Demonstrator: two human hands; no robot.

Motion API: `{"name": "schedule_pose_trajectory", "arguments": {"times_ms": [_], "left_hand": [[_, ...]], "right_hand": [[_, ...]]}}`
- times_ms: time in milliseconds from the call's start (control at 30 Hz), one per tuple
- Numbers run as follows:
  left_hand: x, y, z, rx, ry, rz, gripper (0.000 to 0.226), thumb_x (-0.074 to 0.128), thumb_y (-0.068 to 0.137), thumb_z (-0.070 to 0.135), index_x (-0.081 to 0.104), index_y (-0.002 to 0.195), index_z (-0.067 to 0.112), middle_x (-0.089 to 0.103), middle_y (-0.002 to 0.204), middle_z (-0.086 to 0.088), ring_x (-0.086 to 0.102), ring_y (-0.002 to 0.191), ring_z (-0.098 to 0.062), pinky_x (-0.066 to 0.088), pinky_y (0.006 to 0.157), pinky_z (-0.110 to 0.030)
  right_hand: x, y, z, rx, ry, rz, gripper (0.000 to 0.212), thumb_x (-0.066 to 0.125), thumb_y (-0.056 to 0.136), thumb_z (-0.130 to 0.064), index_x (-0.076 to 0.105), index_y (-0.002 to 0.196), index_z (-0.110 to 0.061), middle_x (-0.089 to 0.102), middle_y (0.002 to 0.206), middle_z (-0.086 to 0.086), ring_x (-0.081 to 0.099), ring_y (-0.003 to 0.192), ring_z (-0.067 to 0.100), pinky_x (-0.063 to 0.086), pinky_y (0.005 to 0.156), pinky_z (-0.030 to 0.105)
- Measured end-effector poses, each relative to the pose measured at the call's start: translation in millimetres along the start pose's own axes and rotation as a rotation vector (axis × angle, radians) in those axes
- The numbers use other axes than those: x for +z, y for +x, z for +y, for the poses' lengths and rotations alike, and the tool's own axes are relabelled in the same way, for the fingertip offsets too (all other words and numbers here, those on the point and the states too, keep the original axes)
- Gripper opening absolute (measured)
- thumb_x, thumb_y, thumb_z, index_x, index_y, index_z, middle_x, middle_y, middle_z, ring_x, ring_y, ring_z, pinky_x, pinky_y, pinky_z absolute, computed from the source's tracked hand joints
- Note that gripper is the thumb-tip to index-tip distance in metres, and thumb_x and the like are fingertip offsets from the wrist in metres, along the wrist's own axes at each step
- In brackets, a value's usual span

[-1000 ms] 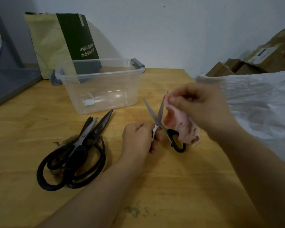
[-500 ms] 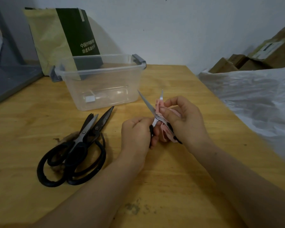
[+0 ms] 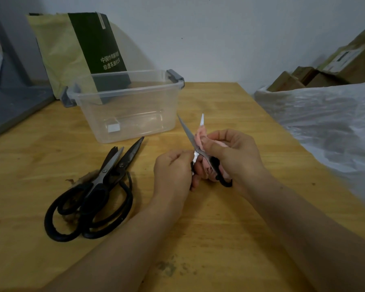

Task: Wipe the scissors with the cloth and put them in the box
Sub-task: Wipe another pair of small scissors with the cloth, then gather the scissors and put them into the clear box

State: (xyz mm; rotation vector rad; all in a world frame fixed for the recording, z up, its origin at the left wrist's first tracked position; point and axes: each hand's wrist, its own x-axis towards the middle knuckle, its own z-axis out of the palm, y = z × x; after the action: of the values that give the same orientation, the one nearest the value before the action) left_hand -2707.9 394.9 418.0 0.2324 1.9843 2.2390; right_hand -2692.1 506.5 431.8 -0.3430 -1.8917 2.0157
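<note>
Head view:
- small scissors [image 3: 188, 133] are held up off the bench [image 3: 215, 218], just in front of the box [image 3: 139, 110] and not in it. Blades are spread in a V with the tips pointing up and away.
- left hand [image 3: 173, 171]: fingers curled, gripping one handle of the small scissors. That handle is mostly hidden inside the fist.
- right hand [image 3: 234, 157]: thumb and fingers pinch the pink cloth [image 3: 199, 134] around the right blade, low down near the pivot. Only the blade tip shows above the cloth. The other black handle loop sits under this hand.
- more of the cloth bunches between the two hands, below the pivot.
- left blade is bare.
- box: clear plastic with grey clips and no lid, on the bench at the far side. Only a white label shows inside.
- large scissors [image 3: 101, 182]: two black-handled pairs lying overlapped on the bench to the left of the hands, tips toward the box, well apart from both hands.
- paper bag [image 3: 82, 51], yellow and green, leans on the wall behind the box.
- plastic sheet [image 3: 325, 114] is at the right, with cardboard boxes [image 3: 325, 72] behind it.
</note>
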Motion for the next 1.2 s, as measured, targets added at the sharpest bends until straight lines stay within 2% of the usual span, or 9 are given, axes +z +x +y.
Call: {"name": "schedule_pose_trajectory", "arguments": {"times_ms": [100,267,400,500,633,767,900,1033,1200], "left_hand": [[-1,-1,0,0.015,-0.014,-0.006,0.032,0.047,0.092,0.006,0.056,0.062,0.002,0.05,0.047,-0.004,0.04,0.037,-0.014,0.031,0.037,-0.022],[-1,-1,0,0.032,-0.029,-0.015,0.031,0.045,0.092,0.006,0.053,0.063,0.0,0.048,0.048,-0.007,0.039,0.035,-0.015,0.03,0.037,-0.02],[1,-2,2,0.031,-0.06,-0.03,0.034,0.044,0.093,0.007,0.056,0.061,0.001,0.05,0.046,-0.004,0.038,0.037,-0.016,0.03,0.038,-0.022],[1,-3,3,0.018,-0.092,-0.015,0.03,0.045,0.093,0.01,0.062,0.08,-0.01,0.052,0.051,-0.006,0.04,0.04,-0.017,0.033,0.039,-0.023],[-4,1,6,0.011,-0.163,0.033,0.027,0.044,0.092,0.011,0.063,0.078,-0.004,0.056,0.056,-0.008,0.044,0.043,-0.018,0.038,0.039,-0.022],[-7,-2,15,0.025,-0.242,0.092,0.027,0.043,0.092,0.011,0.061,0.075,0.0,0.058,0.061,-0.01,0.051,0.051,-0.02,0.045,0.046,-0.026],[-8,-3,19,-0.002,-0.205,0.154,0.029,0.048,0.089,0.025,0.065,0.074,0.008,0.062,0.07,-0.007,0.057,0.067,-0.019,0.045,0.061,-0.028],[-9,-7,30,-0.043,-0.219,0.132,0.034,0.056,0.087,0.041,0.068,0.096,0.01,0.066,0.101,-0.016,0.063,0.096,-0.026,0.049,0.084,-0.039],[-28,-19,45,0.009,-0.168,0.141,0.03,0.06,0.09,0.028,0.068,0.093,0.0,0.071,0.086,-0.013,0.069,0.081,-0.023,0.056,0.072,-0.032]], "right_hand": [[-5,-3,0,-0.02,-0.083,-0.086,0.019,0.078,0.077,-0.014,0.064,0.089,-0.01,0.068,0.069,0.004,0.063,0.054,0.014,0.049,0.05,0.026],[0,-5,-2,-0.12,-0.109,-0.041,0.012,0.077,0.075,-0.005,0.066,0.075,-0.011,0.067,0.066,-0.001,0.063,0.053,0.007,0.048,0.049,0.019],[-1,-2,-2,0.005,0.069,0.107,0.015,0.074,0.081,-0.016,0.064,0.085,-0.005,0.068,0.071,0.016,0.062,0.055,0.029,0.05,0.055,0.035],[-14,0,-7,0.11,0.107,0.193,0.018,0.072,0.083,-0.022,0.064,0.092,-0.008,0.072,0.087,0.015,0.07,0.071,0.032,0.059,0.061,0.047],[-21,-3,-20,0.189,0.008,0.014,0.012,0.06,0.089,-0.015,0.07,0.096,-0.013,0.072,0.088,0.015,0.067,0.065,0.03,0.049,0.044,0.03],[-17,-16,-27,0.156,-0.185,-0.211,0.02,0.069,0.083,-0.025,0.074,0.093,-0.009,0.071,0.074,0.019,0.066,0.057,0.027,0.054,0.059,0.036],[-4,-25,-26,-0.023,-0.181,-0.205,0.012,0.067,0.085,-0.018,0.077,0.092,-0.014,0.075,0.078,0.004,0.068,0.063,0.011,0.055,0.073,0.033],[15,-34,-35,-0.131,-0.203,-0.169,0.025,0.063,0.089,-0.02,0.075,0.072,-0.032,0.072,0.081,0.012,0.065,0.065,0.014,0.049,0.055,0.017],[33,-42,-49,-0.067,-0.203,-0.209,0.029,0.053,0.096,-0.024,0.073,0.084,-0.007,0.072,0.08,0.016,0.067,0.073,0.018,0.053,0.07,0.03]]}}
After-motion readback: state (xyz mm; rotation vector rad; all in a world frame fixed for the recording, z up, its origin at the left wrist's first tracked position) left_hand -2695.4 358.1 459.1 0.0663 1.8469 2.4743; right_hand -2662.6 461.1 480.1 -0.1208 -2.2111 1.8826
